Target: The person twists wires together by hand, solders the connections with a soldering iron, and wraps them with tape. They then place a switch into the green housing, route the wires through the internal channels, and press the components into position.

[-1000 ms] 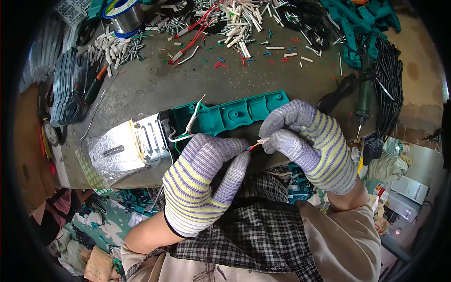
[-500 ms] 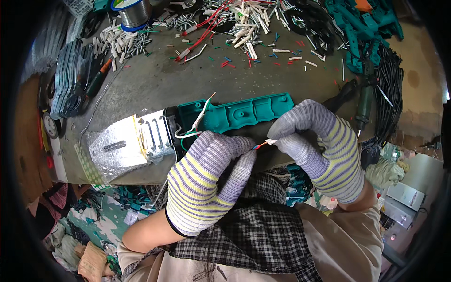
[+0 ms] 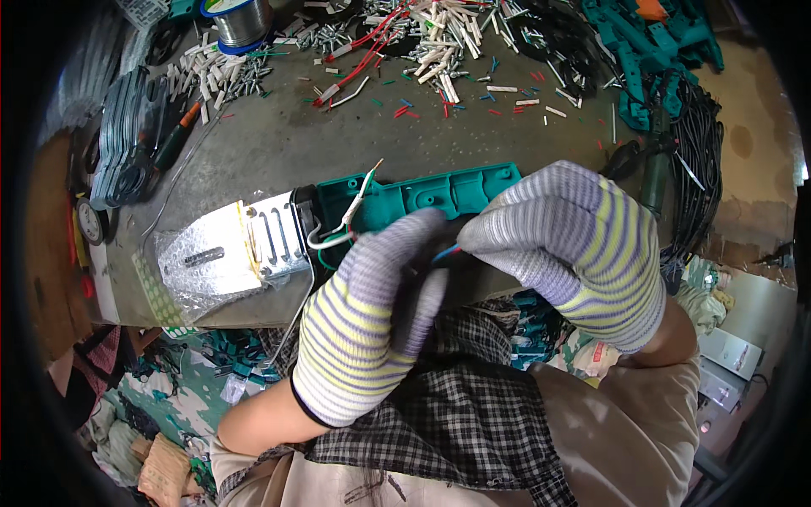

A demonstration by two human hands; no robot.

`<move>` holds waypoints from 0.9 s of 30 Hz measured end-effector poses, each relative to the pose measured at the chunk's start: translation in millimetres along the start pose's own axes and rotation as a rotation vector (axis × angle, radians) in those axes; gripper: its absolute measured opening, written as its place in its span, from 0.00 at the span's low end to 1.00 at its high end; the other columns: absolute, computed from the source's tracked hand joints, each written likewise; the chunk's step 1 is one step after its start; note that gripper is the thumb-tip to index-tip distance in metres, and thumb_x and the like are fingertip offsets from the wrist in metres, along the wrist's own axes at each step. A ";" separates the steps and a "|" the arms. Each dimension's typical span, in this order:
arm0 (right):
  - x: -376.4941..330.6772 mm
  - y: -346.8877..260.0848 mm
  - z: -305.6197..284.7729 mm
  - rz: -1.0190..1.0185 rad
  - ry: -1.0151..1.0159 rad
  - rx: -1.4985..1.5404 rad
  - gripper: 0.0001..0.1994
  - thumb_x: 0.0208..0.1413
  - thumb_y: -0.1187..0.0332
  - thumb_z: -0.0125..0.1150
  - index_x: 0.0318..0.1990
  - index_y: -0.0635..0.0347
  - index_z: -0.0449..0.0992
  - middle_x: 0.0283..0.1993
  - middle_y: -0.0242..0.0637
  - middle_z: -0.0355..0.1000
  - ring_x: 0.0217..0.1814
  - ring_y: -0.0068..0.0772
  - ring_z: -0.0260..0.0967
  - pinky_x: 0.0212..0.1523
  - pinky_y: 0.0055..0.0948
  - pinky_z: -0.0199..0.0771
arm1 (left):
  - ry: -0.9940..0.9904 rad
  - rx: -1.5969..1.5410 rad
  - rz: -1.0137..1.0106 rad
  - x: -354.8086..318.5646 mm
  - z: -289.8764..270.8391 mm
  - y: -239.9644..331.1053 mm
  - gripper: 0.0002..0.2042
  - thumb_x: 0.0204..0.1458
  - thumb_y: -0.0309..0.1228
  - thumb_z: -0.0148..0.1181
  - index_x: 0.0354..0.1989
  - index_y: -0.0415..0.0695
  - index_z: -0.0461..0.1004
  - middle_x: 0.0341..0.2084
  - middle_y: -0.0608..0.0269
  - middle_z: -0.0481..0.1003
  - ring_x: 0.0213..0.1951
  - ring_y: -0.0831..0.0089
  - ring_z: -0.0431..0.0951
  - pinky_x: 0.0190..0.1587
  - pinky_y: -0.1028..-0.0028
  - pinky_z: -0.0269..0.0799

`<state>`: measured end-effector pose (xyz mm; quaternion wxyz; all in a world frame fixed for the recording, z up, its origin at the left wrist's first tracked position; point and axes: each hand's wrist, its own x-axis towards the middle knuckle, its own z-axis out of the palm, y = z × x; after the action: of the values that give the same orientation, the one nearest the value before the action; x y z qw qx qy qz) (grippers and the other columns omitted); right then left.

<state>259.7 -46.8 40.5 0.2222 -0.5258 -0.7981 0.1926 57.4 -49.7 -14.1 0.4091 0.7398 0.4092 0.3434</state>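
- Right hand point(image 3: 574, 249) has its grip pinched on thin wires point(image 3: 448, 251), just in front of the green handle point(image 3: 475, 193); slack fingers could drop them.
- Left hand point(image 3: 363, 291) looks blurred, can't tell its grip; tugging might snap strands.

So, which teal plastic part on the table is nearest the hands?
The long hollow shell beside the silver casing; the others lie much farther away.

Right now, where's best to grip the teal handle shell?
I'd pinch the teal handle shell by its slimmer right stretch, across the long edges, from the far side: that edge is uncovered, while the right hand crowds the near side and a white wire crosses the left end.
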 end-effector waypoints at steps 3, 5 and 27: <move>-0.1 1.3 1.6 -0.074 -0.026 0.008 0.07 0.46 0.67 0.68 0.35 0.49 0.82 0.32 0.30 0.76 0.35 0.34 0.74 0.35 0.32 0.73 | -0.060 -0.056 -0.041 -7.8 -0.2 -4.1 0.23 0.52 0.17 0.59 0.58 0.37 0.63 0.47 0.52 0.76 0.45 0.65 0.81 0.48 0.71 0.75; 0.2 3.4 7.1 -0.102 -0.018 -0.005 0.08 0.47 0.65 0.66 0.36 0.47 0.82 0.33 0.28 0.76 0.36 0.34 0.73 0.38 0.34 0.72 | 0.015 -0.074 0.010 -7.6 4.4 -6.8 0.24 0.52 0.18 0.59 0.59 0.37 0.63 0.47 0.50 0.76 0.46 0.62 0.81 0.49 0.71 0.74; 31.2 21.8 7.1 -0.141 0.108 -0.032 0.06 0.47 0.70 0.69 0.30 0.58 0.76 0.27 0.32 0.74 0.26 0.29 0.70 0.30 0.29 0.69 | 0.157 0.021 0.065 30.0 6.8 -10.0 0.18 0.51 0.22 0.63 0.52 0.41 0.73 0.34 0.56 0.78 0.31 0.63 0.80 0.37 0.71 0.76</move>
<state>261.3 -10.4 27.6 0.2696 -0.4813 -0.8230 0.1353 72.7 -22.1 -20.6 0.3566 0.7278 0.4192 0.4092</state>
